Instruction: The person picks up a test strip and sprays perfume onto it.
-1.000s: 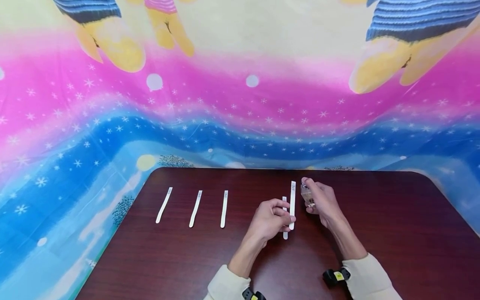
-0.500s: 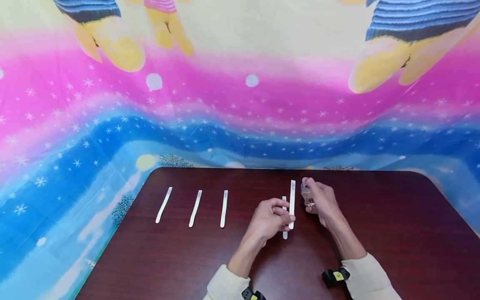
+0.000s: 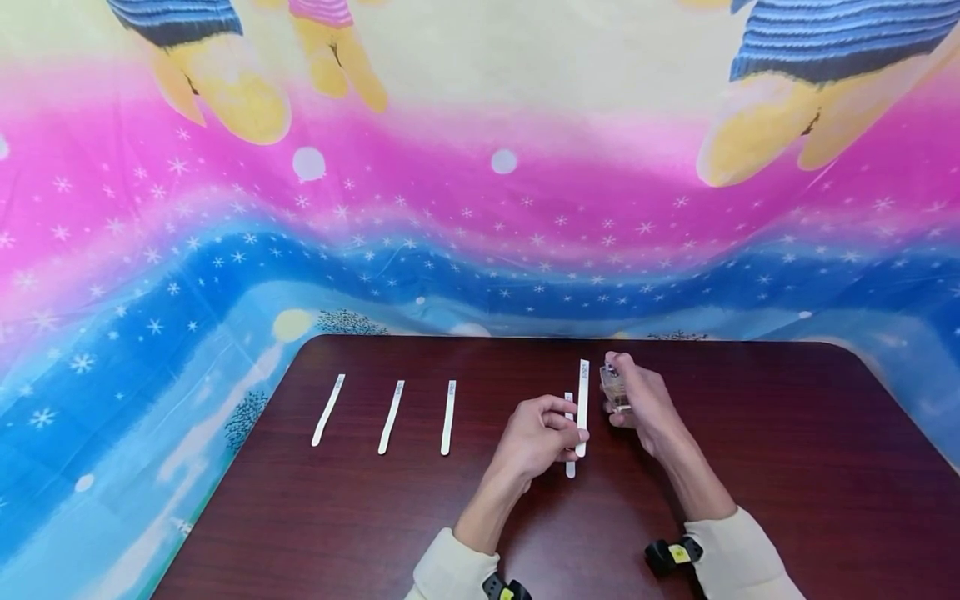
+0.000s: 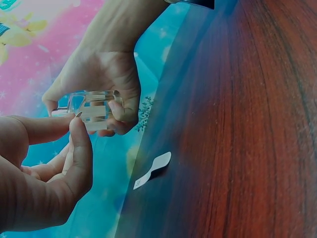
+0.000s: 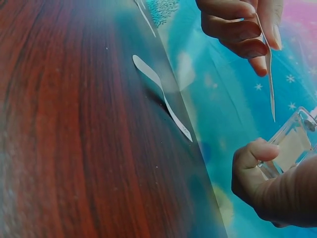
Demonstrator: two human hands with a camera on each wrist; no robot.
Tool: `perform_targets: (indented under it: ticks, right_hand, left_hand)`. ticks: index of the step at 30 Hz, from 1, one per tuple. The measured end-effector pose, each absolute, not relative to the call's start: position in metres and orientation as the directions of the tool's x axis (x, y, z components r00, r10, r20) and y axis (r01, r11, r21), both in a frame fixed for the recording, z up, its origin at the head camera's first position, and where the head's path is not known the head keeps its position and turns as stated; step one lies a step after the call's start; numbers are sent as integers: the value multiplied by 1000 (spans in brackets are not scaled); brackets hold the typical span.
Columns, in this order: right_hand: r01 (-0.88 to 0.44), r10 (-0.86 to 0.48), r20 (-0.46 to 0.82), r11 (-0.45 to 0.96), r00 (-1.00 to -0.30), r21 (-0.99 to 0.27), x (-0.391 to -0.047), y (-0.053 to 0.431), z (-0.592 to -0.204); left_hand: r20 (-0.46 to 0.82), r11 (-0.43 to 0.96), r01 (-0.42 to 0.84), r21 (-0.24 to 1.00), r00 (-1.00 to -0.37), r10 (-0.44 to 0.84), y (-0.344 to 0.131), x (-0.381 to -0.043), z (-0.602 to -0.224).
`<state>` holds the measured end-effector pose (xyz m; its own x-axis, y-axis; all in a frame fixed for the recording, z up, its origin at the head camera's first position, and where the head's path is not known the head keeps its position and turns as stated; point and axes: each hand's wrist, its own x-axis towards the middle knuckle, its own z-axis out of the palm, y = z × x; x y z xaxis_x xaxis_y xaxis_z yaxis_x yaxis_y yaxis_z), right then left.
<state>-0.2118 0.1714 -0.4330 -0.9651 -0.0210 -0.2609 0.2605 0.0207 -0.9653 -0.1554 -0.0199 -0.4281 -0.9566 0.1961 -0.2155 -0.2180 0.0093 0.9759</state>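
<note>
My left hand pinches a narrow white paper strip near its lower, rounded end. The strip stands up out of the fingers, with small handwriting near its square top. Just to the right, my right hand grips a small clear glass spray bottle, a finger at its top. In the right wrist view the bottle is close to the tip of the held strip, a gap between them. Another paper strip lies on the table behind my left fingers, partly hidden; it looks wavy in the left wrist view.
Three more labelled paper strips, the left one, the middle one and the right one, lie spaced apart on the dark wooden table. A colourful printed cloth hangs behind the table's far edge.
The bottle has tilted slightly in my right hand and shows more of its glass face. The held strip has shifted a touch to the left. Otherwise both hands keep their places.
</note>
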Motion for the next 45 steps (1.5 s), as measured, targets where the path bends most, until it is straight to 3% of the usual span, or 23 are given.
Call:
perform_targets:
  ticks: [12, 45]
  right_hand:
    - [247, -122, -235, -94, -964, -964, -209, 177, -433]
    - [246, -155, -233, -75, -960, -966, -206, 183, -428]
  left_hand:
    - [-207, -26, -215, 976, -963, 174, -24, -158, -427]
    - [-200, -6, -203, 979, -968, 150, -53, -164, -424]
